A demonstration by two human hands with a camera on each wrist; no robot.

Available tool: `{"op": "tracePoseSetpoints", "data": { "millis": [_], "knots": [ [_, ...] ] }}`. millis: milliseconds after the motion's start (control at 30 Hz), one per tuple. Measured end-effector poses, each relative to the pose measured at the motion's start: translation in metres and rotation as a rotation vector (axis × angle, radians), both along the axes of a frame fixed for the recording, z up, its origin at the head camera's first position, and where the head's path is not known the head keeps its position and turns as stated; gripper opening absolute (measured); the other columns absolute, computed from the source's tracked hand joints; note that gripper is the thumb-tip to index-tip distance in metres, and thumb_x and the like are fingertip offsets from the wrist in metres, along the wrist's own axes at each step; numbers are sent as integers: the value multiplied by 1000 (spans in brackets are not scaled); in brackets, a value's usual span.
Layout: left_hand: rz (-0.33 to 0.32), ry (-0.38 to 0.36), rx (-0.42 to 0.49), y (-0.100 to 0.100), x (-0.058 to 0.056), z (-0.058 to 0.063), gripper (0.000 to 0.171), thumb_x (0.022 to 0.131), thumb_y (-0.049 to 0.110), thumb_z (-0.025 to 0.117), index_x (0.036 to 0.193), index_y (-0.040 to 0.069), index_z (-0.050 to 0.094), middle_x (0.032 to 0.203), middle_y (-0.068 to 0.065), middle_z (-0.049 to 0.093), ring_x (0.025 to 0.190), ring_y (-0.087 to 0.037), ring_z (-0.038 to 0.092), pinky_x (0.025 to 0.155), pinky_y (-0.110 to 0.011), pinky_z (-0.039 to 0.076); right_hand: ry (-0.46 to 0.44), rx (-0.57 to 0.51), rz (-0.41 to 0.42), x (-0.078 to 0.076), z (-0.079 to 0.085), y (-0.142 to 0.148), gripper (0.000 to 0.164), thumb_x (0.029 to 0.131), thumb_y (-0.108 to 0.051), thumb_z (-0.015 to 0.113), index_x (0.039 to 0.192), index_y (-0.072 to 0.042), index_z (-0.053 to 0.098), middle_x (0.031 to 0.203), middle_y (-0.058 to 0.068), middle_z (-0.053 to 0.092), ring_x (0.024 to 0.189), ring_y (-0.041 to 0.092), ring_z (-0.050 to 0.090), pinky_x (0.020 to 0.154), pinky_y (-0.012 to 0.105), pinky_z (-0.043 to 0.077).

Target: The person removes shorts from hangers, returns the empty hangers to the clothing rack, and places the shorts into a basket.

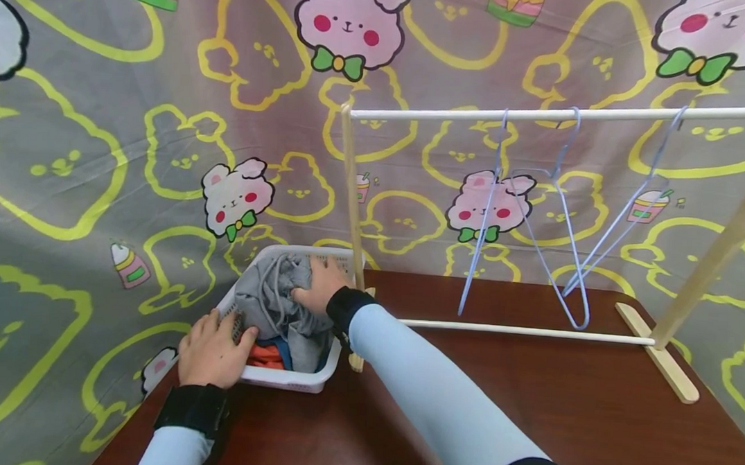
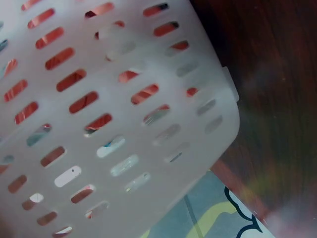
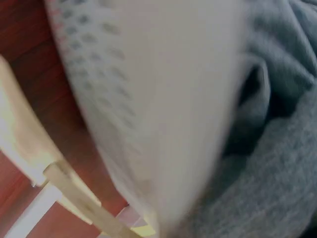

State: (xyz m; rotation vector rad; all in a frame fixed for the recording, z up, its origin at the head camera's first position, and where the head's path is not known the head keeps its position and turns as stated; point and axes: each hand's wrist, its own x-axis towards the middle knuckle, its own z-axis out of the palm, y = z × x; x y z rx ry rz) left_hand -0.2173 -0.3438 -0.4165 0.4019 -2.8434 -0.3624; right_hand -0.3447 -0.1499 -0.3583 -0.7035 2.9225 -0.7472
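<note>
A white plastic basket with slotted walls stands at the table's left end. Bunched in it is a grey garment with a drawstring, above orange cloth and some blue cloth. My left hand grips the basket's left wall near the front corner, thumb to the inside. Over the basket's right side, my right hand holds the grey garment between thumb and fingers, its fingertips partly sunk in the folds. Neither wrist view includes the fingers; the left one has the slotted wall, the right one grey fabric.
Right of the basket stands a rack with wooden posts and a white top rail. Several light-blue hangers hang from it. A wooden foot rests on the brown table. Patterned cloth hangs behind.
</note>
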Motion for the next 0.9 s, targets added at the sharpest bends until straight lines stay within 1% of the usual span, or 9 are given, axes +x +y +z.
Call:
{"op": "tracePoseSetpoints", "data": {
  "millis": [67, 133, 233, 333, 467, 633, 767, 900],
  "knots": [
    [-4, 2, -9, 2, -2, -1, 73, 103, 52, 47, 147, -6, 42, 155, -35, 24, 142, -52, 18, 110, -72, 14, 0, 88, 9, 0, -7, 2, 81, 95, -60, 59, 160, -21, 30, 160, 12, 32, 144, 30, 36, 111, 46, 38],
    [-3, 4, -20, 4, -5, -1, 72, 103, 51, 48, 146, -7, 42, 155, -35, 25, 142, -52, 19, 110, -71, 15, 1, 141, 17, 0, -11, 4, 84, 93, -64, 60, 160, -22, 31, 161, 12, 31, 145, 30, 35, 111, 47, 38],
    [-8, 0, -23, 6, -7, -3, 73, 102, 50, 49, 146, -8, 42, 155, -35, 25, 142, -52, 19, 110, -71, 16, -6, 159, 20, 1, -13, 9, 89, 90, -68, 60, 161, -22, 29, 162, 11, 30, 145, 29, 35, 111, 47, 38],
    [-20, -10, -15, 8, -8, -4, 74, 102, 52, 48, 146, -8, 42, 155, -36, 24, 142, -52, 19, 110, -71, 16, -12, 130, 29, 4, -10, 16, 95, 89, -70, 60, 162, -23, 24, 162, 11, 30, 145, 30, 34, 111, 47, 38],
    [-26, -5, -10, 7, -7, -4, 76, 102, 55, 46, 145, -8, 42, 154, -36, 24, 141, -53, 19, 110, -72, 15, 17, 43, 72, 12, -1, 28, 97, 89, -67, 63, 164, -24, 18, 163, 13, 28, 146, 33, 33, 111, 49, 37],
    [-32, 9, -9, 1, -6, -3, 76, 103, 54, 46, 144, -9, 42, 154, -37, 24, 142, -53, 18, 110, -72, 15, 77, -74, 114, 24, 6, 42, 91, 90, -58, 67, 163, -24, 24, 162, 13, 28, 146, 34, 33, 110, 52, 38],
    [-20, -18, -5, -5, -4, -6, 78, 103, 55, 44, 145, -10, 41, 154, -37, 24, 142, -53, 19, 110, -72, 14, 120, -132, 167, 32, 1, 54, 85, 92, -54, 67, 162, -27, 27, 162, 9, 28, 146, 30, 32, 108, 50, 41],
    [-11, -24, 12, -10, -2, -12, 79, 103, 55, 44, 145, -11, 40, 154, -38, 25, 142, -53, 20, 110, -71, 14, 183, -175, 217, 41, -10, 69, 73, 95, -46, 67, 158, -25, 36, 161, 8, 30, 145, 29, 34, 107, 46, 42]
  ]
}}
